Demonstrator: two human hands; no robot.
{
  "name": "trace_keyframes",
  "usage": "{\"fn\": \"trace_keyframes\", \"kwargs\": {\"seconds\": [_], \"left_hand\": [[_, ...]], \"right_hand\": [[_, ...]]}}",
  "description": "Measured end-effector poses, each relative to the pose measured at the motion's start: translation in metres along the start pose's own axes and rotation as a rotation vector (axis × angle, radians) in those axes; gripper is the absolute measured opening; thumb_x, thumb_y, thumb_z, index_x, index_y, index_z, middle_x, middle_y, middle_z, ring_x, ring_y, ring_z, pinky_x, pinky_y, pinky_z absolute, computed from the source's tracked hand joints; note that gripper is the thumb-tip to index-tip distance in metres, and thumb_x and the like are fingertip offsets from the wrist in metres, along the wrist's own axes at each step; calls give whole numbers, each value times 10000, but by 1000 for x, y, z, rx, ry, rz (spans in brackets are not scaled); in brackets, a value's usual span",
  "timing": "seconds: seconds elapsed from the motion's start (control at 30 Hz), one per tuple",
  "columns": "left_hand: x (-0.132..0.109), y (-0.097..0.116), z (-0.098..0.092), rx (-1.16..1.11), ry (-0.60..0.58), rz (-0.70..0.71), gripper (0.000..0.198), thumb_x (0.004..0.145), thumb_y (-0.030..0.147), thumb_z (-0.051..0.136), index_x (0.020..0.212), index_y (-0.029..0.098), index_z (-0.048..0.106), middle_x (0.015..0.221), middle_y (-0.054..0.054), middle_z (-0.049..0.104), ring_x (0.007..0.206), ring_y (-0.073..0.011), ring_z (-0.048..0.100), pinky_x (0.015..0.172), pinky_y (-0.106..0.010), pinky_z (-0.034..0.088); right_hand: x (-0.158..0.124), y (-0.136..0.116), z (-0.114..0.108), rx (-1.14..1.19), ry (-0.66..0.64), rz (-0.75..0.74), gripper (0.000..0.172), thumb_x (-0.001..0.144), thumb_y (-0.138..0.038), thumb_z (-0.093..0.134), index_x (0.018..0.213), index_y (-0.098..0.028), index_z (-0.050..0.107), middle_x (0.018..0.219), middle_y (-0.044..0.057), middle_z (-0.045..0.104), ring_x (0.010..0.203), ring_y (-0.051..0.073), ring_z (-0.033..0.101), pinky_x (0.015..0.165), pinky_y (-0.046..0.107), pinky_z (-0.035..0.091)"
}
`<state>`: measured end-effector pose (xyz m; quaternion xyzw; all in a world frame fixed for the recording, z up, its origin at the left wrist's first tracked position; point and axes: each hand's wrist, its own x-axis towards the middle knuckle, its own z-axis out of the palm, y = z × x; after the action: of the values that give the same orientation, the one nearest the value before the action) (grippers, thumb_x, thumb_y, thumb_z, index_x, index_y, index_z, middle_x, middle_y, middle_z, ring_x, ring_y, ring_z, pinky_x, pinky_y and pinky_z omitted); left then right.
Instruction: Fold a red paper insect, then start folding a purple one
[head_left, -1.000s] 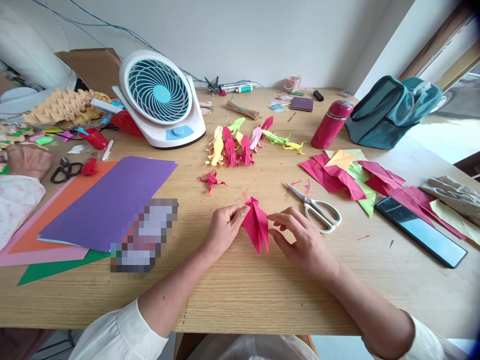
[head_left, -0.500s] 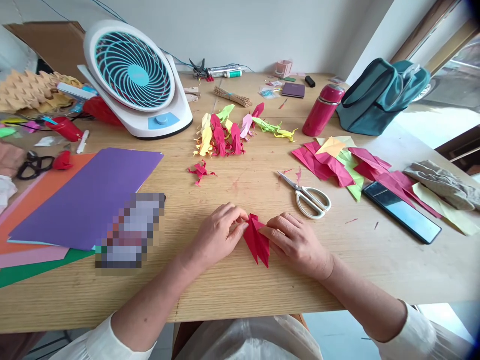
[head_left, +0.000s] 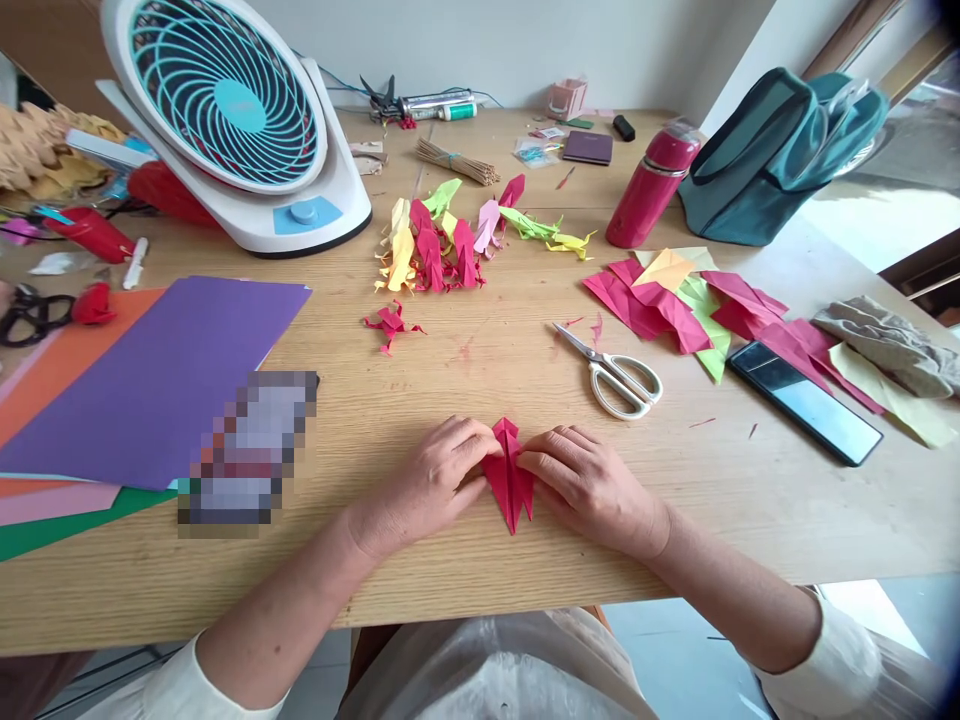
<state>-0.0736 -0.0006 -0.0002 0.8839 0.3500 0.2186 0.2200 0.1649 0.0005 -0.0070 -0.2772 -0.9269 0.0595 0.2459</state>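
Between my two hands is a folded red paper (head_left: 511, 485), narrow at the top and split into pointed flaps at the bottom. My left hand (head_left: 442, 470) pinches its left edge, fingers bent over the upper part. On the opposite side, my right hand (head_left: 596, 485) grips the right edge with thumb and fingers; some fingertips are hidden behind the hand. White-handled scissors (head_left: 619, 385) lie just beyond my right hand, blades pointing away to the left. Farther off sits a small red origami figure (head_left: 391, 325), and behind it stands a cluster of several coloured origami animals (head_left: 429, 255).
Purple paper sheets (head_left: 165, 380) and a pixelated phone (head_left: 251, 450) lie to the left, beneath a white fan (head_left: 315, 190). On the right are folded paper pieces (head_left: 645, 310), a black phone (head_left: 806, 400), a grey cloth (head_left: 885, 340), a red bottle (head_left: 649, 195) and a teal bag (head_left: 742, 180).
The red paper's upper part has been spread, showing a centre crease and a pointed tip. Both hands stay on its sides. The camera view has shifted slightly.
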Motion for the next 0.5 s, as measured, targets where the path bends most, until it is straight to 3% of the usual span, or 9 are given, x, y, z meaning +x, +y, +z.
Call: {"fn": "trace_keyframes", "kwargs": {"seconds": [0.17, 0.5], "left_hand": [[-1, 0, 4, 44, 43, -1, 144, 965, 74, 529, 1040, 155, 621, 1004, -72, 644, 983, -202, 591, 879, -350, 510], [2, 3, 8, -87, 129, -125, 104, 950, 120, 588, 974, 176, 672, 911, -31, 634, 830, -142, 617, 743, -262, 502]], "right_hand": [[0, 0, 0, 30, -12, 20, 172, 1009, -153, 503, 1044, -119, 668, 928, 124, 692, 812, 216, 599, 722, 362, 517], [1, 4, -1, 348, -17, 209, 209, 1014, -186, 509, 1073, -177, 710, 955, 100, 646, 858, 198, 616, 750, 339, 539]]}}
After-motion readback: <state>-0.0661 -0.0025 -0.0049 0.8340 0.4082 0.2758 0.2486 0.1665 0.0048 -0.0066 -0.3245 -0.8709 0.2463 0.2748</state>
